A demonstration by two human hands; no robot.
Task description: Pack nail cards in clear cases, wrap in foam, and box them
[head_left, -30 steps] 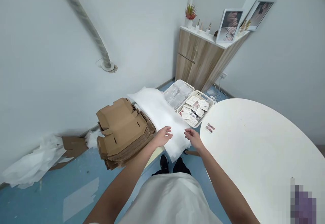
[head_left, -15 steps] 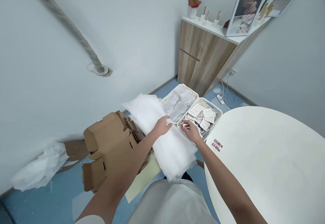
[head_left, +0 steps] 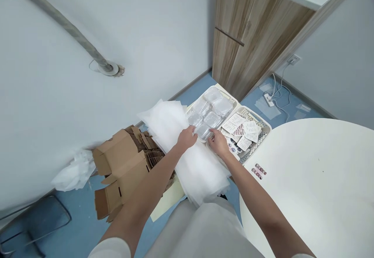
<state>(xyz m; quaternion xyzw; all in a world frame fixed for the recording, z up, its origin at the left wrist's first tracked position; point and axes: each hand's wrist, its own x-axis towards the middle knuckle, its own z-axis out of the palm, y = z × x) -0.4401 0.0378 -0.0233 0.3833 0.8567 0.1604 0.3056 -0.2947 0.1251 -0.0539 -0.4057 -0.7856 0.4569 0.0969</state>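
Observation:
My left hand (head_left: 187,138) and my right hand (head_left: 217,142) both reach to the near edge of a white basket (head_left: 232,101) filled with clear plastic cases (head_left: 210,112). The fingers of each hand curl onto one clear case (head_left: 203,131) at the basket's near corner. A stack of white foam sheets (head_left: 187,152) lies under my left wrist. A second white basket (head_left: 260,122) holds several printed cards and small packets (head_left: 241,129), just right of my right hand.
A pile of flat brown cardboard boxes (head_left: 125,168) lies to the left on the blue floor. A round white table (head_left: 315,180) with small nail strips (head_left: 258,170) fills the right. A wooden cabinet (head_left: 251,36) stands behind, with a power strip (head_left: 269,99) on the floor.
Both hands moved forward from the foam sheets to the basket of clear cases. The view tilted down and closer, so the cabinet top left the frame.

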